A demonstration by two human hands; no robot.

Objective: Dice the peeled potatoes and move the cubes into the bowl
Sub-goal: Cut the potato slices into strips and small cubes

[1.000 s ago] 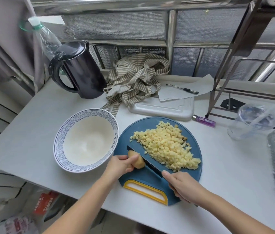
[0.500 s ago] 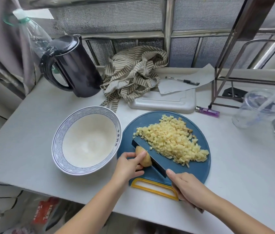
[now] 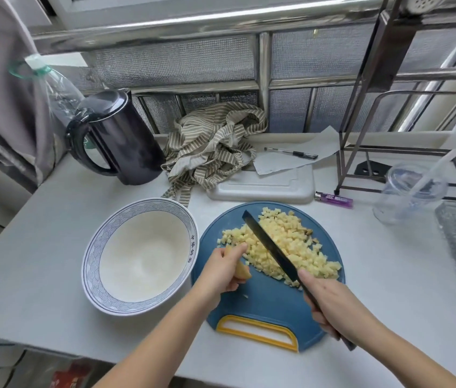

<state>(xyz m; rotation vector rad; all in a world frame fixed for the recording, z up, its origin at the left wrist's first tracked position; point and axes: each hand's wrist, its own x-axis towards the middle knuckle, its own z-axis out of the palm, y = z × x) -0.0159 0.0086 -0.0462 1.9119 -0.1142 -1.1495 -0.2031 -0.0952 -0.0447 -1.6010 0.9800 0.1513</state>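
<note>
Dicing appears to be in hand: at lower centre the left hand grips a potato piece over the board, the right hand holds the knife across the cubes, and the bowl at left holds none, so the piece probably needs seating flat before cutting.
</note>
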